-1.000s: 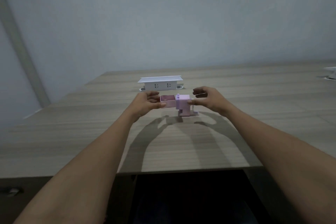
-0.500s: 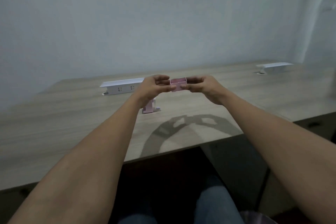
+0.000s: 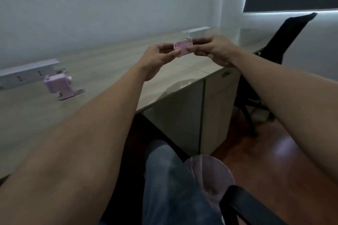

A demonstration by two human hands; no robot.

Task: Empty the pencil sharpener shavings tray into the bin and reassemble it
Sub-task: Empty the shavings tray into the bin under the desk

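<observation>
Above the right end of the desk (image 3: 102, 60), the shavings tray (image 3: 183, 48) is held in the air between both hands, the left hand (image 3: 157, 60) pinching its near-left end and the right hand (image 3: 214, 49) pinching its right end, each closed on the tray with fingertips. The sharpener body (image 3: 58, 86) stands on the desk well apart to the left, just in front of a power strip (image 3: 27, 73), so the tray is already out; emptying and refitting appear to remain. A rounded mauve form (image 3: 208, 175) low in view, beside the person's knee (image 3: 168, 170), may be the bin, but blur leaves this uncertain. Whether the tray holds shavings cannot be made out. An office chair (image 3: 285, 42) stands at right.
</observation>
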